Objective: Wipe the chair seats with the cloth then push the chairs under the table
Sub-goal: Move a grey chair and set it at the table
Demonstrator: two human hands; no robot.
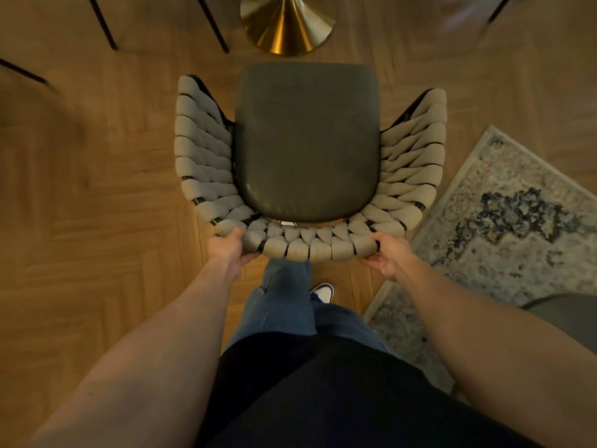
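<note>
The table's gold base was cut off by the top edge, and its top lay out of frame. Dark legs of other chairs ran off the top and left edges. A pale smear at the upper right was too blurred to identify. The chair's own legs were hidden under its seat. Fingers of the left hand and right hand disappeared behind the woven backrest. The rug and a grey object ran off the right edge.
</note>
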